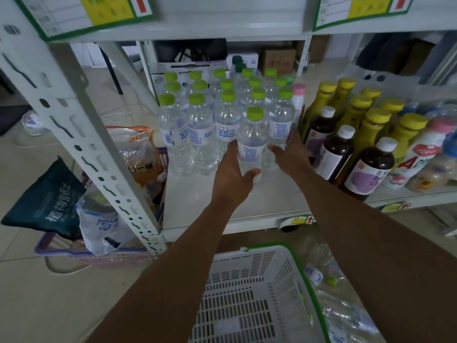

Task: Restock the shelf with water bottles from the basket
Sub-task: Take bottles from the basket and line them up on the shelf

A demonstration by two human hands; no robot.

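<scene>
Standing a water bottle on the shelf by the other bottles, I am holding it in my left hand; my right hand is lying open beside it. Next, I think, is letting go softly.

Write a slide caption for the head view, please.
Left hand holds a bottle on the shelf, right hand open beside it.

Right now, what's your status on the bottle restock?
Left hand grips water bottle, upright before the stocked rows. Right hand open beside it. Dark juice bottles close at right.
</scene>
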